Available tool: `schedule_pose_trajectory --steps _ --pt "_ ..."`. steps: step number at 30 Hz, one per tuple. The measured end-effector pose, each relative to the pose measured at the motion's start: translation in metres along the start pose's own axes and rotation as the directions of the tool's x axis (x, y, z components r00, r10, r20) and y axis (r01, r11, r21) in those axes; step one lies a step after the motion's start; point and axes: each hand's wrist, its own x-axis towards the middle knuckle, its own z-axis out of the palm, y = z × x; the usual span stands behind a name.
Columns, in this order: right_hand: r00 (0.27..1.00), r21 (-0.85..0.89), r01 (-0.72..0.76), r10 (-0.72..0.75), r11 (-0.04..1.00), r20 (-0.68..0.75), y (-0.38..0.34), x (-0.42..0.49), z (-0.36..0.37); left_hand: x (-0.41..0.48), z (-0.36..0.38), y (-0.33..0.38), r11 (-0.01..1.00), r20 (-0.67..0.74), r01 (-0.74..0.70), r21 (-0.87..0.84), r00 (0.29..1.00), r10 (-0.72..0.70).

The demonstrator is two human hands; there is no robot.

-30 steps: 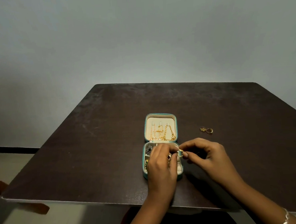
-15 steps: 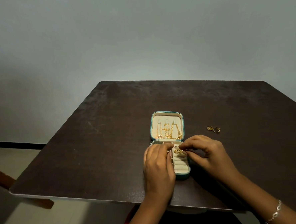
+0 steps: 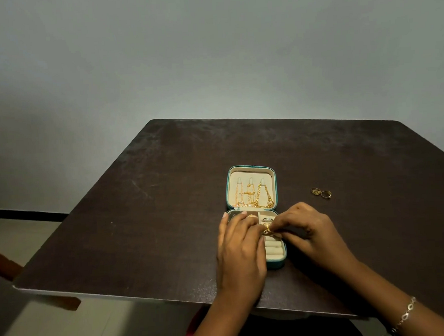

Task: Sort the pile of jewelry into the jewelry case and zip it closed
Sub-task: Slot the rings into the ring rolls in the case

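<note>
Table: jewelry case open.
Done: chains in case lid.
Right hand: pinches gold ring over case.
Left hand: fingers together, on case.
Remaining: two rings right of case — zipping.

Plain grey-white wall fills the upper half of my frame. The light is dim and soft, brightest around the centre and falling off toward the left edge. 1 dark brown table takes up the lower middle and right. Its top is matte and scuffed, its near edge pale. Lower left: beige floor, 1 black skirting strip along the wall's foot, and 1 reddish-brown wooden piece cut off by the left edge.
</note>
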Motion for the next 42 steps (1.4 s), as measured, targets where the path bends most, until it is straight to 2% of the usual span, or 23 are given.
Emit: schedule_pose_trajectory --steps 8,14,21,31,38,42 --pt "0.998 -0.011 0.051 -0.051 0.999 0.035 0.002 -0.005 0.001 0.001 0.0 0.0 1.0 0.02 -0.023 0.019 1.0 0.023" --pt "1.0 0.094 -0.011 0.012 0.995 -0.009 0.005 -0.01 0.002 0.001 -0.002 0.002 0.999 0.03 0.028 0.016 0.999 -0.028" --pt "1.0 0.04 -0.001 0.0 0.999 0.017 0.007 -0.013 0.002 0.002 -0.003 0.003 0.997 0.027 0.004 0.077 1.0 -0.006" --pt "0.999 0.065 -0.009 0.006 0.998 0.04 0.007 -0.014 -0.001 0.001 -0.001 0.002 0.996 -0.005 0.002 0.092 1.0 -0.001" --pt "0.997 -0.01 0.028 -0.027 1.0 0.077 0.006 -0.015 -0.001 0.001 -0.002 0.003 0.993 0.003 -0.01 0.121 1.0 0.009" --pt "0.998 -0.041 0.023 -0.02 0.999 0.052 0.005 -0.015 -0.001 0.002 -0.003 0.005 0.994 0.018 0.007 0.109 1.0 -0.009"
